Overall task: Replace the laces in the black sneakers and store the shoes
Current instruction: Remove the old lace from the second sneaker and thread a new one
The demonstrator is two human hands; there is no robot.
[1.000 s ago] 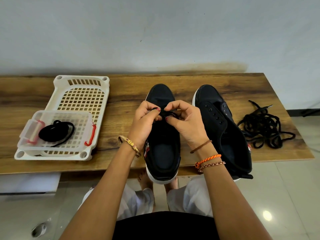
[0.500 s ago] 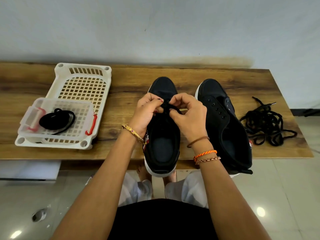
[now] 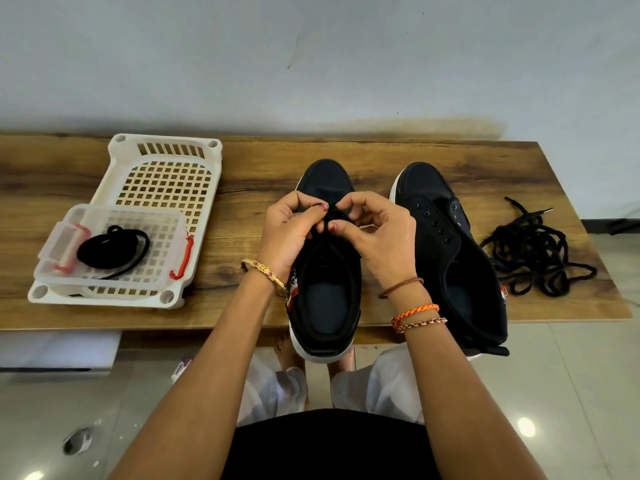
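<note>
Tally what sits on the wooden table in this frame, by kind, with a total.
Black sneakers: 2, left sneaker and right sneaker
Lace bundles: 2, coiled lace and loose lace pile
White basket: 1
Clear container: 1
Total: 6

- Wooden table (image 3: 86,178), dark grain, runs left to right against far wall.
- Wall (image 3: 311,57) plain pale grey, brownish stain just above table's far edge.
- Floor (image 3: 571,393) glossy light tiles, lamp glare near right.
</note>
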